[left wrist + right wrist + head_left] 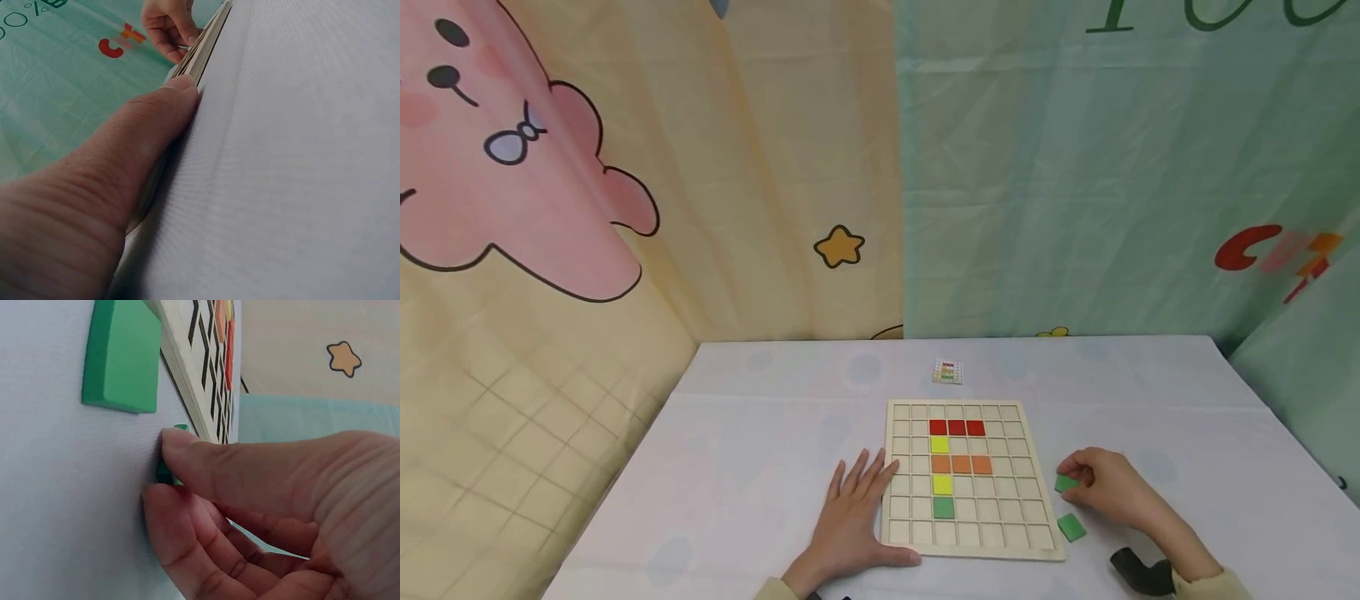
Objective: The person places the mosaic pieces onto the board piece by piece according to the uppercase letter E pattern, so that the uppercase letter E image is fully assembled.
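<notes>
A pale wooden grid board [1003, 510] lies on the table with red, yellow, orange and green square tiles in some cells. My left hand [853, 521] rests at its left edge, fingers spread and straight, the thumb [150, 119] along the near edge. Right of the board, my right hand [1108, 485] pinches a green tile [1063, 483] between thumb and fingers, low over the tabletop. In the right wrist view the fingers mostly cover that tile. A second green tile [128, 359] lies flat on the table beside the board's near right corner.
Behind the board lies a small card [947, 372] printed with a coloured grid pattern. A white cloth [760, 467] covers the table. Printed curtains [1045, 183] hang along its far side. A black strap piece [1141, 573] sits by my right wrist.
</notes>
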{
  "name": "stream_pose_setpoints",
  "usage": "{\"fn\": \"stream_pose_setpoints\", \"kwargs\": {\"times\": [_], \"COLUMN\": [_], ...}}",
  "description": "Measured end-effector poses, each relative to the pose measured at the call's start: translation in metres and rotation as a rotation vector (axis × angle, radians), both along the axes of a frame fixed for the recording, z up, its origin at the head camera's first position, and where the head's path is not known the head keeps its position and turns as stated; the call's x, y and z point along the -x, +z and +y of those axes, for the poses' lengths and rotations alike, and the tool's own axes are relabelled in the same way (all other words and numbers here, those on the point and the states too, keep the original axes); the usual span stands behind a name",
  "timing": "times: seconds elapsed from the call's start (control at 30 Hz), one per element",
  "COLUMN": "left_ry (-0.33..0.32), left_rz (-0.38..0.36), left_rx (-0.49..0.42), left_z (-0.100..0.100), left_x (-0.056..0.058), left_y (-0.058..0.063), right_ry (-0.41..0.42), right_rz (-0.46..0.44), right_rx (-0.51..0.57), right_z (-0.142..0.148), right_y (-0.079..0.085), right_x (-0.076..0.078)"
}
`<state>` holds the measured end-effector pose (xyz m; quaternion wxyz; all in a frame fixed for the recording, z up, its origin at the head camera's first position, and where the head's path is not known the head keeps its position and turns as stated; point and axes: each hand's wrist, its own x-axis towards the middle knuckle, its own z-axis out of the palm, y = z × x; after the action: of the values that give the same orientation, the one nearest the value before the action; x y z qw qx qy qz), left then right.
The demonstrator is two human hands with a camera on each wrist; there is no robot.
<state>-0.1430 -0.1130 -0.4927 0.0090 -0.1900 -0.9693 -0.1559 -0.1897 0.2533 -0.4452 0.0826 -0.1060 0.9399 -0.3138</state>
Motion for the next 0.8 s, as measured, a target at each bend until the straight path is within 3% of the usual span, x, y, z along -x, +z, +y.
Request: {"fn": "stream_pose_setpoints", "kwargs": {"times": [0.33, 0.8], "left_ry": [0.004, -0.004], "left_rz": [-0.003, 0.006], "left_rx": [0.002, -0.020], "left_z": [-0.001, -0.001], "left_x": [0.000, 0.000], "left_y": [0.001, -0.001], "right_ry": [-0.007, -0.006], "right_rz": [-0.019, 0.031], "right_rx": [-0.019, -0.095], "right_z": [-0.009, -0.014], "right_y": [-0.002, 0.000], "right_x": [-0.001, -0.006]}}
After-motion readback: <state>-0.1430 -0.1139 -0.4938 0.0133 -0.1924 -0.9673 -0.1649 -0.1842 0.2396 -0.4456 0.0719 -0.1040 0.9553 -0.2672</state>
